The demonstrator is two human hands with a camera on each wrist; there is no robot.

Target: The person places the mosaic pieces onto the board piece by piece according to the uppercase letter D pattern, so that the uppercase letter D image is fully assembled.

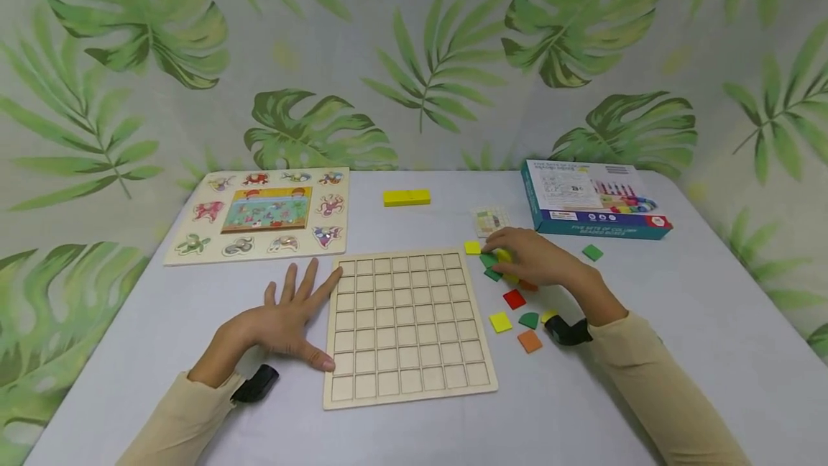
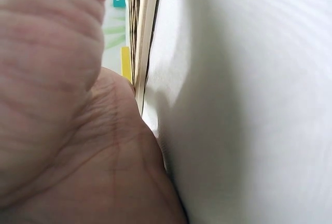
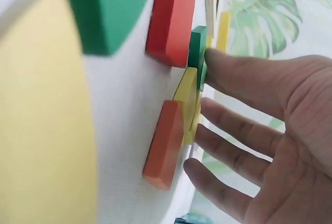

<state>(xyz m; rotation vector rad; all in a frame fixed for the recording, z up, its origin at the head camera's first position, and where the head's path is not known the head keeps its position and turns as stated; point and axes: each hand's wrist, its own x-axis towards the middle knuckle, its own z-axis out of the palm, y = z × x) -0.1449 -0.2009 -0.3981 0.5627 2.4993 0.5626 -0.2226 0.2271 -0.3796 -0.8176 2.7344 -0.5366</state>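
Note:
A square wooden grid board [image 1: 404, 318] lies in the middle of the table in the head view. My left hand [image 1: 279, 323] spreads its fingers at the board's left side, with thumb and index fingertip at its edge. My right hand [image 1: 532, 254] reaches over a small heap of coloured tiles to the right of the board. In the right wrist view its thumb is against a green tile [image 3: 197, 47], and the other fingertips are right by a yellow tile [image 3: 185, 92] and an orange tile [image 3: 165, 146]. The fingers are fairly straight and apart.
Loose tiles, among them a red one [image 1: 514, 299] and an orange one [image 1: 529, 341], lie near my right wrist. Behind the board are an animal puzzle [image 1: 184, 236], a yellow block [image 1: 406, 198], a small pattern card [image 1: 485, 220] and a teal-edged box [image 1: 598, 225].

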